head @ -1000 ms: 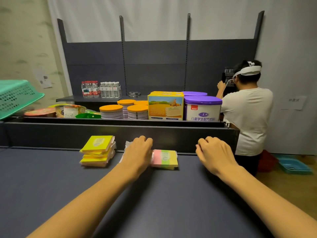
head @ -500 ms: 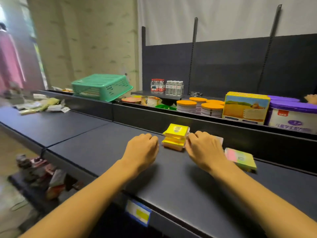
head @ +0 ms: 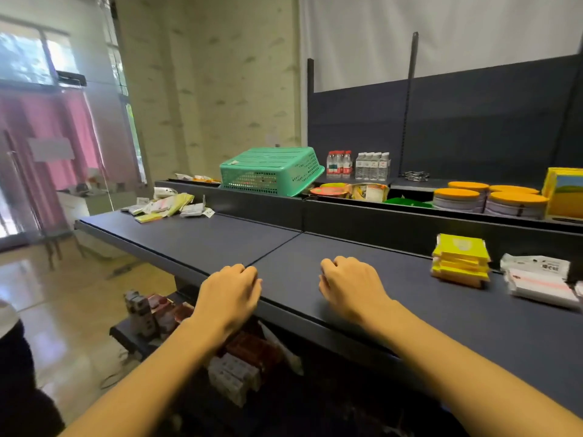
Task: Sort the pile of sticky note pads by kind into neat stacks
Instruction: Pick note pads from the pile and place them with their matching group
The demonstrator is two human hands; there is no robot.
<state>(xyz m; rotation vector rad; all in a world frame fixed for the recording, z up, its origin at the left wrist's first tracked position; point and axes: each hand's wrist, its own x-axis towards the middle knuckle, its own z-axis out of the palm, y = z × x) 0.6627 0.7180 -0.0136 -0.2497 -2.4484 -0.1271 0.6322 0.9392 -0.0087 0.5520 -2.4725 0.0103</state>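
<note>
Reaching next for the loose heap of mixed paper pads: both hands, left and right, curled, grip empty; I'd lift one pad, not rake.

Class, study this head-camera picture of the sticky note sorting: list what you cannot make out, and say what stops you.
- Loose pile of pads, head view: too far and small to tell the kinds or count them.
- White pads: cut off by the right edge.
- Yellow stack: label print too small to read.
- Left hand and right hand: fingertips curl under, hidden by the knuckles.
- Boxes under the shelf: blurred and partly behind the left arm.
</note>
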